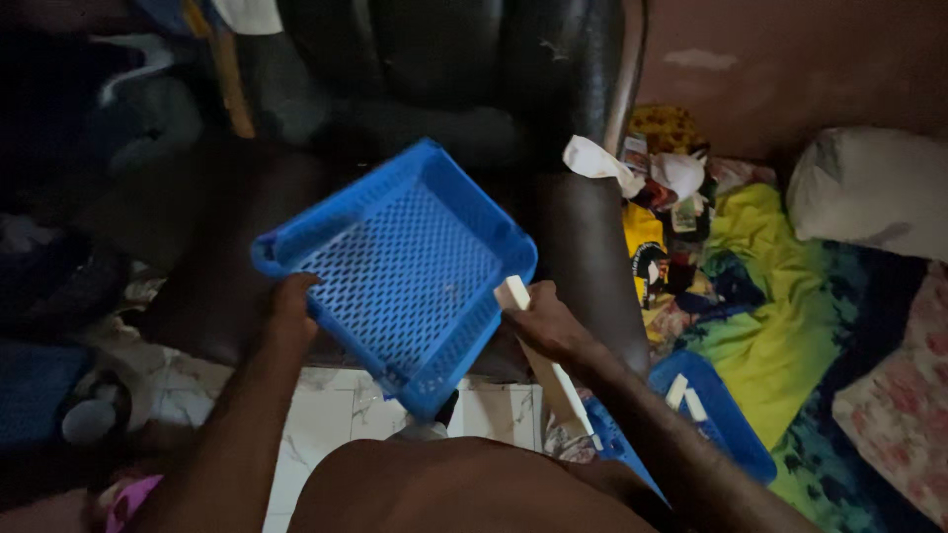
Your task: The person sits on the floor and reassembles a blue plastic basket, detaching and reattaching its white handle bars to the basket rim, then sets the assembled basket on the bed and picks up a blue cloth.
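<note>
Fingers of the left hand (pixel 291 301) curl over the near rim of the blue perforated basket (pixel 405 262), held tilted above the dark chair (pixel 553 89); keeping that grip firm seems wise. The right hand (pixel 543 321) clasps a white stick (pixel 553 380).

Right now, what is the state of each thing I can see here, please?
blue basket: empty, tilted, held up in the air.
left hand: grips the basket's near-left rim.
right hand: closed on a white strip, beside the basket's right corner.
white strip: held slanted, running down past the wrist.
second blue basket: on the floor, holds white pieces.
black armchair: upright, seat unoccupied.
</note>
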